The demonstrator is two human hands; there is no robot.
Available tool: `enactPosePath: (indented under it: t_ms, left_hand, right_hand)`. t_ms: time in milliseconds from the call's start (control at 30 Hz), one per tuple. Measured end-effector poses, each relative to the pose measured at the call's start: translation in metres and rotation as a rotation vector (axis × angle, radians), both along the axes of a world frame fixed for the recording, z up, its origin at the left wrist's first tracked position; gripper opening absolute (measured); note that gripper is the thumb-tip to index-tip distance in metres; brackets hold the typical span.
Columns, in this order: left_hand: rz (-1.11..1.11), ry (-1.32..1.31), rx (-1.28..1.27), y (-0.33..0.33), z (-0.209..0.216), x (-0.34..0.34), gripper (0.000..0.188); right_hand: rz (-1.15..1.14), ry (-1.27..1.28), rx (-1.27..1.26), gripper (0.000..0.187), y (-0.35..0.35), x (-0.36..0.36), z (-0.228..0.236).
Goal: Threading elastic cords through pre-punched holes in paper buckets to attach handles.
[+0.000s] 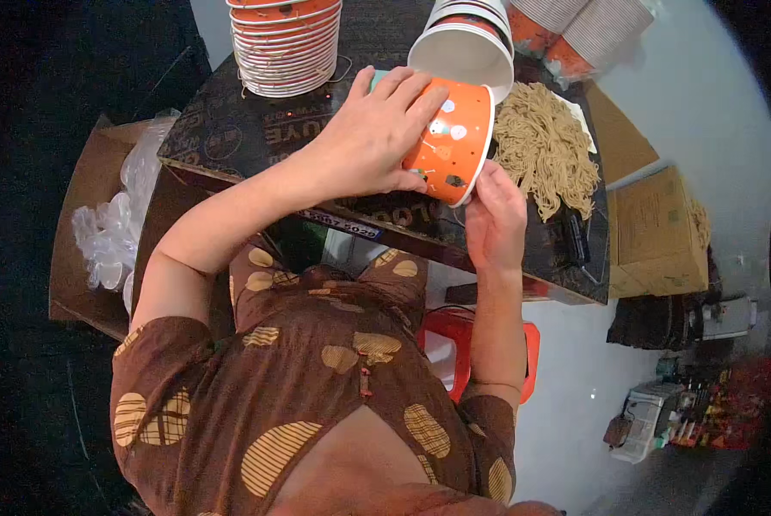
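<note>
A person grasps an orange cup (461, 129) in both hands above a black table (248, 142), the left hand (377, 129) spread across its wall and the right hand (496, 215) holding the white rim, its fingers partly hidden. The cup tilts on its side, rim to the right. Just beyond the grip lie nested cups (459, 60), mouth toward the person; left of them rises a string-tied stack (286, 52). Tan strands (545, 146) are heaped just right of the grip, a carton (652, 232) farther right.

Glossy, smooth paper tub (465, 138); rough, fibrous cords (545, 142); smooth wooden tabletop (261, 129); matt cardboard box (652, 225).
</note>
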State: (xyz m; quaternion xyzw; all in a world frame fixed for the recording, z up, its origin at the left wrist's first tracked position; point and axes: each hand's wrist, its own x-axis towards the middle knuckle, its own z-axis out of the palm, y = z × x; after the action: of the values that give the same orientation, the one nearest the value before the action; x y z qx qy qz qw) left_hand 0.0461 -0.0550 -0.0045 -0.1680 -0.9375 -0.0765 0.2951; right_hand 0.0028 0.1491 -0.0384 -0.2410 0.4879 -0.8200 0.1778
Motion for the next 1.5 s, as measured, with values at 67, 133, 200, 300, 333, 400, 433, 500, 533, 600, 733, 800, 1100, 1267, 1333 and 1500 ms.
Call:
enactPosePath:
  t_ms: [67,133,200,300,333,400,433,500,533,600,733,800,1100,1267,1333,1500]
  left_hand:
    - [-0.013,-0.013,0.007,-0.005,0.001,-0.005,0.106]
    - [-0.067,0.077,0.002,-0.008,-0.001,-0.010,0.099]
    - [-0.084,0.081,0.013,-0.011,-0.001,-0.013,0.098]
    - [-0.127,0.126,0.097,-0.009,-0.001,-0.014,0.089]
    - [-0.154,0.168,0.170,-0.008,-0.001,-0.015,0.081]
    - [-0.206,0.221,0.171,-0.006,-0.005,-0.012,0.071]
    - [-0.255,0.272,0.173,-0.004,-0.006,-0.009,0.061]
    - [-0.238,0.302,0.152,0.002,-0.011,-0.005,0.044]
    - [-0.292,0.279,0.160,0.004,-0.014,-0.006,0.042]
    - [-0.349,0.309,0.193,0.011,-0.019,-0.007,0.034]
    - [-0.351,0.346,0.271,0.017,-0.029,-0.009,0.033]
    - [-0.302,0.423,0.251,0.019,-0.032,-0.009,0.019]
    - [-0.361,0.581,0.106,0.014,-0.041,-0.014,0.024]
    - [-0.370,0.593,0.070,0.010,-0.043,-0.017,0.021]
    - [-0.371,0.582,0.063,0.009,-0.044,-0.018,0.021]
    - [-0.368,0.492,0.154,0.001,-0.052,-0.018,0.031]
  right_hand:
    - [-0.034,0.008,0.019,0.023,-0.004,0.001,0.001]
    - [-0.071,0.015,0.039,0.020,-0.007,0.002,0.000]
    - [-0.098,0.078,0.045,0.019,-0.009,0.002,-0.001]
    - [-0.076,0.085,0.042,0.019,-0.007,-0.002,-0.007]
    - [-0.078,0.086,0.041,0.019,-0.007,-0.002,-0.007]
    - [-0.102,0.148,0.032,0.016,-0.009,-0.001,-0.008]
    - [-0.102,0.148,0.031,0.016,-0.012,0.001,-0.006]
    - [-0.223,0.137,-0.010,0.015,-0.019,0.008,-0.001]
    - [-0.222,0.138,-0.010,0.015,-0.019,0.008,-0.004]
    - [-0.241,0.113,0.047,0.014,-0.018,0.007,-0.013]
    - [-0.352,0.167,0.143,0.014,-0.030,0.017,-0.017]
    - [-0.381,0.194,0.134,0.013,-0.034,0.018,-0.019]
    - [-0.543,0.425,0.328,0.010,-0.038,0.018,-0.027]
    - [-0.525,0.403,0.342,0.009,-0.038,0.020,-0.027]
    - [-0.582,0.506,0.428,0.010,-0.038,0.018,-0.031]
    - [-0.668,0.553,0.480,0.011,-0.045,0.016,-0.036]
